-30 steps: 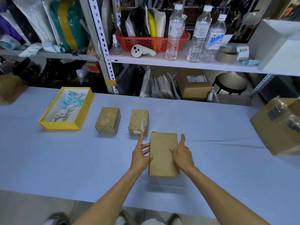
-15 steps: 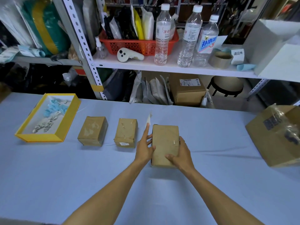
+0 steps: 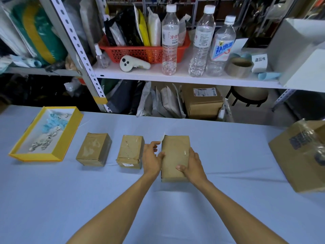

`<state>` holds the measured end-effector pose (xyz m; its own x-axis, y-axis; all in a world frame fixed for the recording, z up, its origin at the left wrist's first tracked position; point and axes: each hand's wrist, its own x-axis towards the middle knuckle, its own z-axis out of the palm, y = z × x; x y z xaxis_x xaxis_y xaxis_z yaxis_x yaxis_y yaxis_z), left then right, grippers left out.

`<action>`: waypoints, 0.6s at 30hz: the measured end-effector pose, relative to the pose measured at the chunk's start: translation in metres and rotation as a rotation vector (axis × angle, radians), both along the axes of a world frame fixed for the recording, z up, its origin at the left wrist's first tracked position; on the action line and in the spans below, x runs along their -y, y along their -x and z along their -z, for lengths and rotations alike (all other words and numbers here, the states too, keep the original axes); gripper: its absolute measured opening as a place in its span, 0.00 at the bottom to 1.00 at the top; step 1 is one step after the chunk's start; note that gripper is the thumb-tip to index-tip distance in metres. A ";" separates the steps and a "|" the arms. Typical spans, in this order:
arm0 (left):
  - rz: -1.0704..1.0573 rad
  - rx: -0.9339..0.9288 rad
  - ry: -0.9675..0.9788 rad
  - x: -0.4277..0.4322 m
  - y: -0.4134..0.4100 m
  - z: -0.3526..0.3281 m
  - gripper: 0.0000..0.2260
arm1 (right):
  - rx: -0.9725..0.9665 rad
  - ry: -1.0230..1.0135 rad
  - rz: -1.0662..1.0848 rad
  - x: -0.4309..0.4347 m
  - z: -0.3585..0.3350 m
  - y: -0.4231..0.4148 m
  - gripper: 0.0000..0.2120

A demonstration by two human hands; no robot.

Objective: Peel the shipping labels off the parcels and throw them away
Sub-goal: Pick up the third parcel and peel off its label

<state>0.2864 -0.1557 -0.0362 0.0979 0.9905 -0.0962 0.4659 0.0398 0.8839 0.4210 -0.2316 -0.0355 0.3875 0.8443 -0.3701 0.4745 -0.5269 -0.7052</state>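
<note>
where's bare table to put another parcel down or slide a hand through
Widest bare patch: blue tablecloth between the tall brown paper parcel and the large cardboard box at right. The near strip in front of the row is bare too. Crowded at left: yellow shallow tray, two small brown parcels, narrow gaps; the left hand fills the last.

Head-worn view, forward and down, close over table (image 3: 228,155).

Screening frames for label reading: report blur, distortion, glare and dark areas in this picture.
Head view: wide-angle bending tilts the shelf upright; head view, right edge: the large carton is smeared, with glare on its plastic wrap; head view, under the left shelf: nearly black; head view, centre: the parcel between the left hand and right hand is sharp.
</note>
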 end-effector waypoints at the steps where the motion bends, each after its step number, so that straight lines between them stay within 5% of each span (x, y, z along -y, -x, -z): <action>1: 0.004 -0.028 -0.027 -0.001 0.001 -0.001 0.12 | 0.017 0.005 -0.003 -0.001 0.001 -0.001 0.44; 5: -0.007 0.022 -0.056 -0.003 0.004 -0.011 0.04 | 0.053 0.054 -0.015 -0.003 -0.003 0.001 0.43; 10: -0.009 0.062 -0.004 0.006 0.014 -0.020 0.04 | 0.254 0.006 -0.057 0.000 -0.019 0.015 0.37; 18: 0.085 0.142 -0.023 0.036 0.031 -0.026 0.05 | -0.031 -0.209 0.003 0.017 -0.035 0.053 0.28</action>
<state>0.2556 -0.1915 -0.0104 0.1926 0.9799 -0.0530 0.3370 -0.0153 0.9414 0.3685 -0.2484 -0.0005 0.3818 0.9026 -0.1988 0.4496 -0.3693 -0.8133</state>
